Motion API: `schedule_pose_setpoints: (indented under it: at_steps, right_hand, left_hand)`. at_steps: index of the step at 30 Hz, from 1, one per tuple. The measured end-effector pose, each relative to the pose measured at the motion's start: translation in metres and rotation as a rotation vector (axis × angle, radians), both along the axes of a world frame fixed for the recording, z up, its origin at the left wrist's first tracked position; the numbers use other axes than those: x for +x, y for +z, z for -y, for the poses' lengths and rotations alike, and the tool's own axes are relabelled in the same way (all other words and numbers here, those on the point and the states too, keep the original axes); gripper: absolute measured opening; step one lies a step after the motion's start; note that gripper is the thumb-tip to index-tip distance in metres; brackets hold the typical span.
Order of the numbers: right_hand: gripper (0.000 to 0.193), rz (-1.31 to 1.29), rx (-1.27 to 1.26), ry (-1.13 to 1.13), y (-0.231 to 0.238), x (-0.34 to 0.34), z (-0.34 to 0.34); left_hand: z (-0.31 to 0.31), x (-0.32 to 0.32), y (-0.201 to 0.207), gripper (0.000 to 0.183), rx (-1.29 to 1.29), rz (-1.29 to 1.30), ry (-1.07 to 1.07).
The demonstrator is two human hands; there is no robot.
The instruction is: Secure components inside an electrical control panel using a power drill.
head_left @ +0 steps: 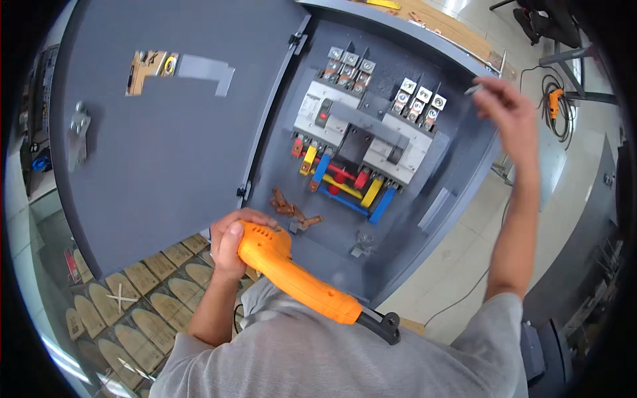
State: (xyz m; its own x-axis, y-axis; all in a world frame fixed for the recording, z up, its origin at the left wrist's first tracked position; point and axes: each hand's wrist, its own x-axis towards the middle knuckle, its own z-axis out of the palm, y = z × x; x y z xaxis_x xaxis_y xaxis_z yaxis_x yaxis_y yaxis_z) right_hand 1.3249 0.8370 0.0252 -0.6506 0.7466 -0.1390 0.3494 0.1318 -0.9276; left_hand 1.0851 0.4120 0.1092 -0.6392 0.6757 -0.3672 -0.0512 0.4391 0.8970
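Observation:
My left hand point(232, 242) grips the vented end of an orange power tool point(298, 282). Its long body slants down to the right across my chest and ends in a black part with a loop. My right hand point(507, 113) is raised over the right wall of a grey metal enclosure point(398, 265), fingertips pinching a small greyish piece point(473, 89) too small to name. Inside the enclosure sits a dual breaker switch unit point(365, 129) with bolted terminals and red, yellow and blue sleeved busbars point(345, 189). Several copper pieces point(292, 209) lie beside it on the enclosure's bottom panel.
The enclosure's grey door point(172, 152) stands swung out to the left. A clear bag of small parts point(363, 244) lies inside. Another orange tool point(555, 103) with a coiled cable rests at the right. Brown cardboard-like pieces point(159, 292) are laid out at lower left.

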Motion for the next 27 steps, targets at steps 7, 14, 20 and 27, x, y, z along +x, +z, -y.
schedule_pose_setpoints:
  at_steps: [7,14,20,27]
  right_hand:
    - [0.027,0.018,-0.221,0.103,-0.047,-0.062,0.23]
    - [0.027,0.087,-0.094,0.078,-0.112,-0.086,0.317]
    - [0.025,0.096,0.017,-0.012,-0.113,-0.118,0.323]
    - [0.022,0.287,0.059,0.132,-0.087,-0.151,0.31]
  left_hand:
    - [0.046,-0.008,-0.007,0.055,0.12,0.119,-0.126]
    - [0.085,-0.026,-0.015,0.042,0.225,0.224,-0.26]
    - [0.097,-0.045,-0.026,0.038,0.306,0.237,-0.36]
    - [0.108,-0.064,-0.031,0.035,0.388,0.13,-0.394]
